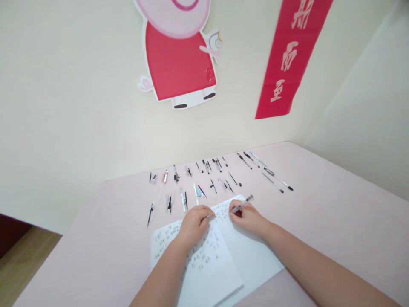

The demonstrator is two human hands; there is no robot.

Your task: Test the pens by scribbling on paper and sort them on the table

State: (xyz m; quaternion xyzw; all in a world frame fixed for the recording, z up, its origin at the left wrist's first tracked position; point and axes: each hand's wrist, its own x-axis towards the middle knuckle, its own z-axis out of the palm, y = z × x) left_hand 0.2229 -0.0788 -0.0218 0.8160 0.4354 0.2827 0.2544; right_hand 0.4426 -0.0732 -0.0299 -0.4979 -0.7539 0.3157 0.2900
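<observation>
An open white notebook (230, 260) with handwriting lies on the pink table (335, 221) in front of me. My right hand (247, 218) is closed round a pen (243, 204), its tip down on the right page near the top. My left hand (193, 225) rests curled on the left page; a thin pale object pokes out from its fingers, too small to name. Beyond the notebook lie several pens and pen parts (204, 179) in loose rows.
More pens (276, 179) lie at the far right of the rows. The table meets a cream wall carrying a cartoon pig cutout (179, 55) and a red banner (289, 59). Wooden floor (22, 260) shows at the left.
</observation>
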